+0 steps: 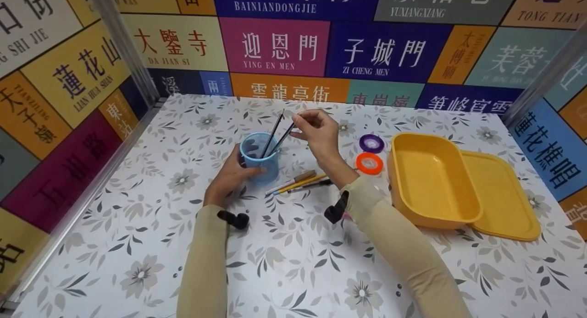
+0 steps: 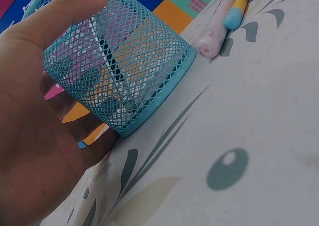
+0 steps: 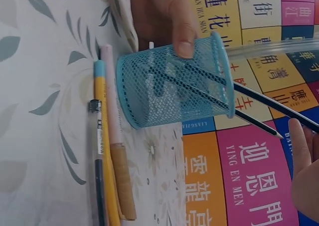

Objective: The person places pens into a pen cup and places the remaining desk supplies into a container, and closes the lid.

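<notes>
A light-blue mesh pencil cup (image 1: 268, 169) stands on the table. My left hand (image 1: 231, 176) holds it from the left, thumb across the front and fingers around the far side. My right hand (image 1: 321, 132), above and right of the rim, pinches the upper end of a dark pencil (image 3: 269, 102). That pencil's lower part is inside the cup. A second dark pencil (image 3: 249, 116) leans in the cup, its sharpened tip up. Just right of the cup lie a pink pen with a brown cap (image 3: 113, 111), a yellow pen with a blue end (image 3: 108, 181) and a black pen (image 3: 99, 186).
A purple ring-shaped roll (image 1: 362, 144) and an orange one (image 1: 359, 164) lie beyond the right forearm. Farther right stands an open yellow box (image 1: 431, 219), partly over its yellow lid (image 1: 509, 194). Sign-covered panels (image 1: 275, 47) border the flower-patterned table (image 1: 284, 272).
</notes>
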### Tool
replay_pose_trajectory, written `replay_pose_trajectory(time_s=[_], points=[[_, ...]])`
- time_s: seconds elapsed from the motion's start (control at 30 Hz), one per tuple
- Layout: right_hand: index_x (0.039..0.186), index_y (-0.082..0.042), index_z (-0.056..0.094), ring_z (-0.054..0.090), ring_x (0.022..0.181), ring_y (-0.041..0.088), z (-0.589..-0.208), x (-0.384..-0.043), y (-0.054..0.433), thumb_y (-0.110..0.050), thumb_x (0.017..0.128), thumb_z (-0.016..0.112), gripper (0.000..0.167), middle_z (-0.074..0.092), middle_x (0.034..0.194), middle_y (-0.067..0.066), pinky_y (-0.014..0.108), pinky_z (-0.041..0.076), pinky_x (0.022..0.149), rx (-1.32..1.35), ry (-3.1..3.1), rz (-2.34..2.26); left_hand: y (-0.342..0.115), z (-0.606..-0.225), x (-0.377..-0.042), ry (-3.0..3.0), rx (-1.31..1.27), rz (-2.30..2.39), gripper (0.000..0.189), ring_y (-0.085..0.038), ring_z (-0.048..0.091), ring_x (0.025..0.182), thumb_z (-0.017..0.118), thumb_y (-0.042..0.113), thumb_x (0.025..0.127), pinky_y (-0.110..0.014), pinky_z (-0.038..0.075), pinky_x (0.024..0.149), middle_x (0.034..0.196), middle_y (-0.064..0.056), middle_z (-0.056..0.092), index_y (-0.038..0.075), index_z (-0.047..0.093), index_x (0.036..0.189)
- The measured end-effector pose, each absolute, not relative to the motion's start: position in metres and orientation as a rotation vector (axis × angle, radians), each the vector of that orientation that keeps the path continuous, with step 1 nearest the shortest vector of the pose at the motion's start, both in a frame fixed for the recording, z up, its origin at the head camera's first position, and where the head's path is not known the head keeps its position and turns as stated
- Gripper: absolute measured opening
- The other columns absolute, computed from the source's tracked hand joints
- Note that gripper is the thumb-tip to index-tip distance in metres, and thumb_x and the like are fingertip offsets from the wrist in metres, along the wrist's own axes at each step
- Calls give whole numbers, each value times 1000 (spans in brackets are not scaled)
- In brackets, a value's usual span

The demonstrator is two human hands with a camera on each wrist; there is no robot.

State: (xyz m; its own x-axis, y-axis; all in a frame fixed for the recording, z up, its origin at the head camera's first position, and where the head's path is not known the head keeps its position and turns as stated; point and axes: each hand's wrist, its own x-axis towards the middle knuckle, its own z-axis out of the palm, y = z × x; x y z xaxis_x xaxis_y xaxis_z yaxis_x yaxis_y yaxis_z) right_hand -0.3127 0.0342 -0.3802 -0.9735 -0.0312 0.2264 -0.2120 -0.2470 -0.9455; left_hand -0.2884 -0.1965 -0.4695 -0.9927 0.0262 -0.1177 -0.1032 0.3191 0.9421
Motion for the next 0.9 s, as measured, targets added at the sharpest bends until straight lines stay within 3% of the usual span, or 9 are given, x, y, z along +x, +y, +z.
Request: replay_pose_trajectory(time_s=[0.47,0.9], points=[[100,-2,67,69,88,16,-399,-305,18,-8,92,71,11,66,92,4,38,63,83,351,-1921,2391,-198,-473,-289,2425,14,1845,103,-22,38,145,89,34,71,-45,26,125,153,-2,43,26,29,154],[106,0,67,70,93,16,-407,-310,27,-11,91,73,19,68,98,4,37,63,83,369,-1999,2380,-197,-472,-292,2454,-22,1805,108,-22,34,148,91,39,67,-46,22,127,156,-1,42,27,29,155]])
